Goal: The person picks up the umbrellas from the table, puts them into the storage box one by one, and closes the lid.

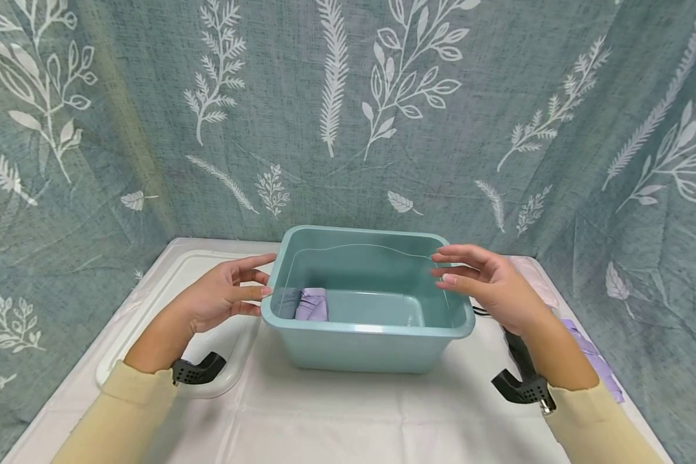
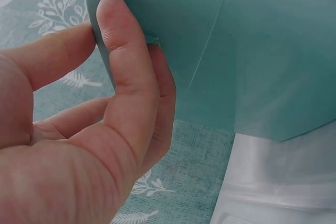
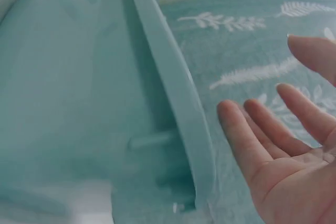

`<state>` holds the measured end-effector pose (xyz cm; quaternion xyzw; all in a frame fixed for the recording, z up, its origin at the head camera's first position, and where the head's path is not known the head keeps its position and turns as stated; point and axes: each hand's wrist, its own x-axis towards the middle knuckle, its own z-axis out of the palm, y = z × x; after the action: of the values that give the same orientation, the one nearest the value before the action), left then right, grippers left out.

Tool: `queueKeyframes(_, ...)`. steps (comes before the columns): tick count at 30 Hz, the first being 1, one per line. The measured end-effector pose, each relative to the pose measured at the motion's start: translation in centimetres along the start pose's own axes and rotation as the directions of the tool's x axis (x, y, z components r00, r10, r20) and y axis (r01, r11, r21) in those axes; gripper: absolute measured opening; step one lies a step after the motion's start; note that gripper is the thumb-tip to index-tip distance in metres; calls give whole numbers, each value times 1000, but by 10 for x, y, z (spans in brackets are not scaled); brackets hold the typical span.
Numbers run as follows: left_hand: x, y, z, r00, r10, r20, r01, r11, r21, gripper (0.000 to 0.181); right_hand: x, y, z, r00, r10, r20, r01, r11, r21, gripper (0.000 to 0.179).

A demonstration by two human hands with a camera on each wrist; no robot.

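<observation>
A blue-green plastic bin stands in the middle of the table. At its left end my left hand pinches the rim, as the left wrist view shows the fingers beneath the lip. Over the right end hovers my right hand, fingers spread and slightly bent. The right wrist view shows this hand apart from the bin's rim, holding nothing. Inside the bin, at the left, sit a folded lavender cloth and a grey-blue folded cloth.
A white lid lies on the table left of the bin, partly beneath my left arm. More lavender cloth and a pale pink cloth lie at the right edge, with something black under my right forearm. Patterned curtains surround the table.
</observation>
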<state>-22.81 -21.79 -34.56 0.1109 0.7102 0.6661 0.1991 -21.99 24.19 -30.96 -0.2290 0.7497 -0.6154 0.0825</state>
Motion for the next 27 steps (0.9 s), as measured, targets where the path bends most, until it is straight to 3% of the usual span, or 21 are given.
queueKeyframes(9,-1,0,0,1000,7,-6,-7,1000,7,80,-36,22,-21,983,-160,-84,167,983,79,42)
queueKeyframes(19,-1,0,-1,1000,4,-7,-4,1000,19,80,-67,47,-42,972,-186,-141,203,972,117,41)
queueKeyframes(27,0,1,0,1000,-1,-1,1,1000,14,80,-84,72,-55,954,-152,-258,183,978,101,38)
